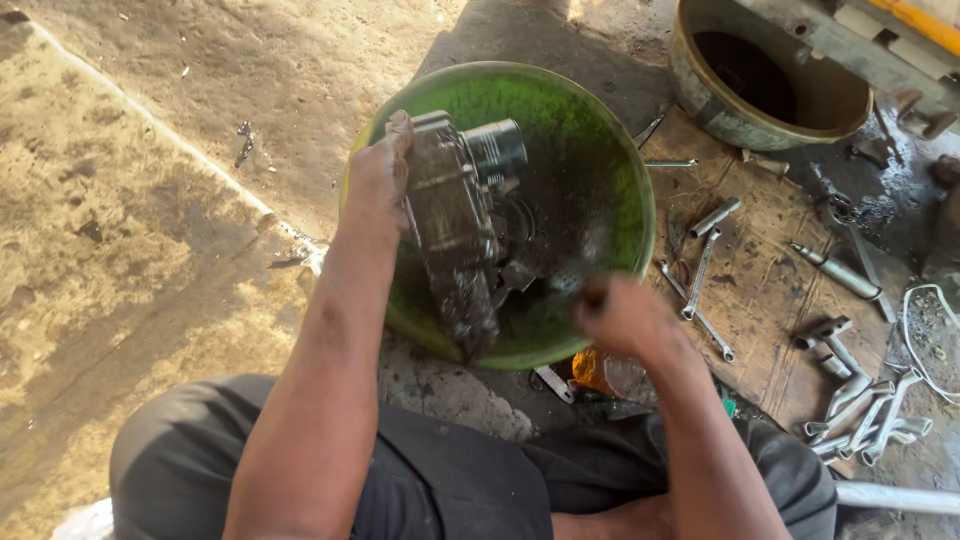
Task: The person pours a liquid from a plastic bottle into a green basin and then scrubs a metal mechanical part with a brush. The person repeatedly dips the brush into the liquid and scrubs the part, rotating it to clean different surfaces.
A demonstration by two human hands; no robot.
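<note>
The left hand [378, 180] grips a greasy metal engine part [455, 215], held upright over the green basin [600, 150] on the ground. The right hand [625, 315] is clenched around a blurred dark tool at the basin's near rim. An orange packet [592, 370] lies just below that rim, with spanners [700, 275] on a board to the right.

We see a rough, dusty concrete floor [150, 230], pale and sunlit to the left of the left grip [375, 185], darker and oil-stained beyond the right grip [625, 315]. Directly under both grips a green basin [590, 130] sits on the floor. To the right of the right grip lies a greasy wooden board [770, 270], with loose spanners [700, 275] on it and a heap of socket wrenches [860, 410] at its near end. Beyond that grip, further away, stands a rusty round tub [710, 100]. Just below the right grip, an orange plastic bottle [595, 370] lies on the floor against the basin.
</note>
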